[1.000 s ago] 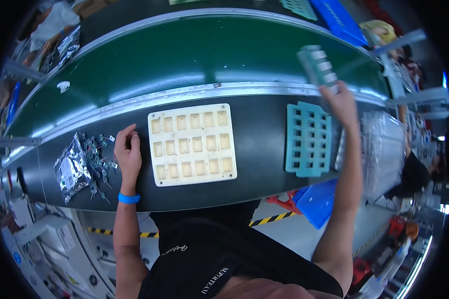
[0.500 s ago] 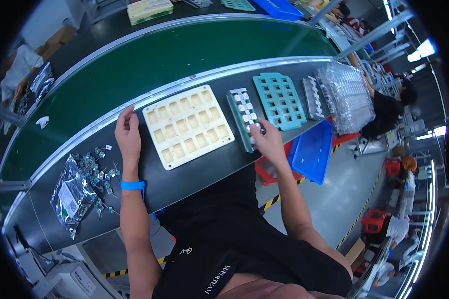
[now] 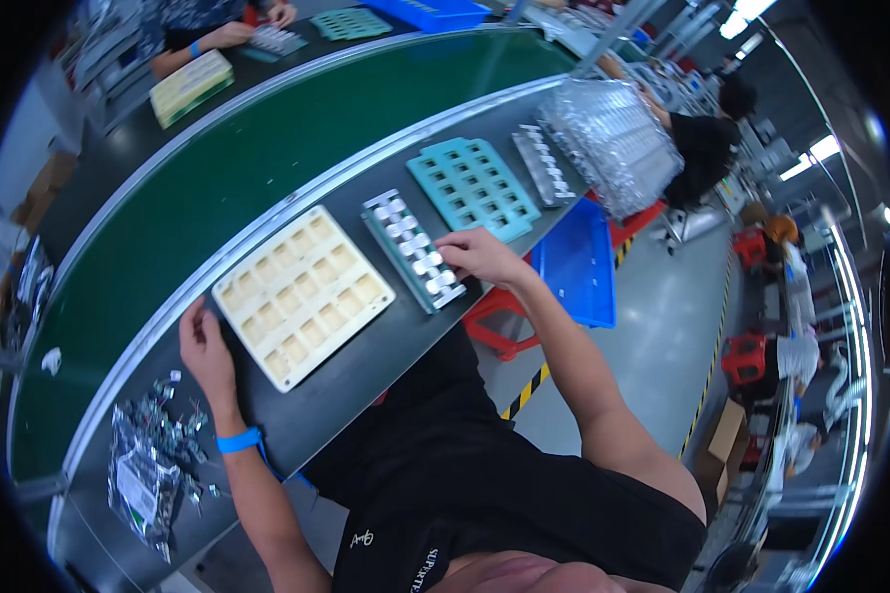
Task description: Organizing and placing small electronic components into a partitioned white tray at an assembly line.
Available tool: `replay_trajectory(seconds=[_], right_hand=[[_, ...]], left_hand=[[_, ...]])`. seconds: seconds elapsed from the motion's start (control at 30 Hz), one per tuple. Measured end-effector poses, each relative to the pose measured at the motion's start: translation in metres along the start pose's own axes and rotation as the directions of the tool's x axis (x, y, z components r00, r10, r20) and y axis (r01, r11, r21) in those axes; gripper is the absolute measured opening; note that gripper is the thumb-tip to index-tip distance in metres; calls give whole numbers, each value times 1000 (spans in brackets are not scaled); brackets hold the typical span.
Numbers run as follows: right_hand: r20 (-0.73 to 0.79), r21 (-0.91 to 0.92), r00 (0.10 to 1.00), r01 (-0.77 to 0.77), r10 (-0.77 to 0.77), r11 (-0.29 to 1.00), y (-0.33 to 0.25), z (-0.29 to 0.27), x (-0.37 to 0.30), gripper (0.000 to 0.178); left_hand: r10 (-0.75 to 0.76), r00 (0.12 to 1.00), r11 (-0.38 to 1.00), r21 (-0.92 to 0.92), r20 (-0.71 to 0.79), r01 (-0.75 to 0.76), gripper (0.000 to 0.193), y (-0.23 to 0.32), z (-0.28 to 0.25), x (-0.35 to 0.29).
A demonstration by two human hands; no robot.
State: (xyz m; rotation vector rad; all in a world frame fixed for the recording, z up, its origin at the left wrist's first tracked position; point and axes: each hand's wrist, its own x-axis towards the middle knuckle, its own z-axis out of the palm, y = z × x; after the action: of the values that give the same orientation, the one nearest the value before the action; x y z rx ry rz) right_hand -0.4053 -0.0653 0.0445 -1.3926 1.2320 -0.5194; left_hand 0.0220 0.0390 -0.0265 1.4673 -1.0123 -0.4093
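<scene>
Smooth bench [image 3: 302, 420] — right hand [image 3: 483, 255] touches a silver-studded strip [image 3: 408, 247], grip unclear; left hand [image 3: 208, 358] loosely open.

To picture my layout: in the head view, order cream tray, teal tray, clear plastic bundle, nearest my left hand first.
1. Cream tray, just right of your left hand.
2. Teal tray, farther right.
3. Clear plastic bundle, farthest right.
</scene>
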Motion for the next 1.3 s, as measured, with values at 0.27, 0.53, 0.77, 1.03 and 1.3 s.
replay_trajectory(seconds=[0.27,0.53,0.77,1.03,1.3], right_hand=[[10,59,999,-39,38,997,-4,-6,6,35],[42,32,989,-141,140,989,-11,-11,21,32],[-224,-34,975,-21,13,999,-5,-4,16,23],[-170,-700,877,213,-449,682,-53,55,-37,34],[-57,-951,791,141,-609,273,-43,85,-23,24]], left_hand=[[-35,999,999,-15,30,36,28,4,1,3],[-10,1000,1000,27,24,10,26,12,2,0],[-18,1000,1000,1,22,18,27,9,1,-2],[-29,999,999,26,34,28,27,12,3,1],[0,1000,999,42,25,-1,26,7,-1,-1]])
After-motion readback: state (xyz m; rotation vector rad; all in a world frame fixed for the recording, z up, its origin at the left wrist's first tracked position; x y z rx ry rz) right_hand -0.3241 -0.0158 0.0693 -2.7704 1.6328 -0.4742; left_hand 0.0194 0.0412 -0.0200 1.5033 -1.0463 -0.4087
